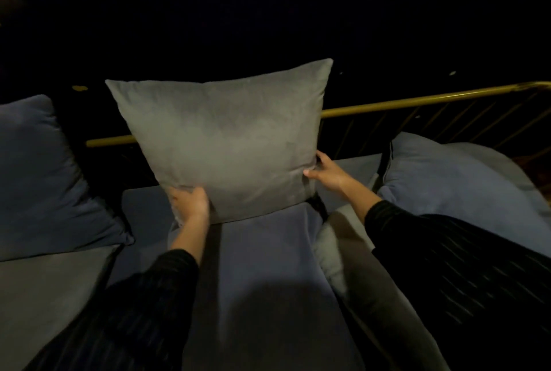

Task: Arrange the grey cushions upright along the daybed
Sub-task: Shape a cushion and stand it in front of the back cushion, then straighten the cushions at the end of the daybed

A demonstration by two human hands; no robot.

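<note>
A large grey cushion (226, 138) stands upright in the middle, leaning back against the daybed's gold rail (417, 102). My left hand (189, 203) grips its lower left corner. My right hand (326, 172) pinches its lower right edge. The cushion's bottom rests on a blue-grey cushion (262, 257) lying flat on the daybed. Another grey cushion (357, 275) lies tilted under my right forearm.
A dark blue cushion (38, 180) leans at the left, over a grey cushion (44, 296) lying flat. A pale blue cushion (453, 180) slumps at the right. Dark railing bars run below the gold rail. Beyond the rail all is dark.
</note>
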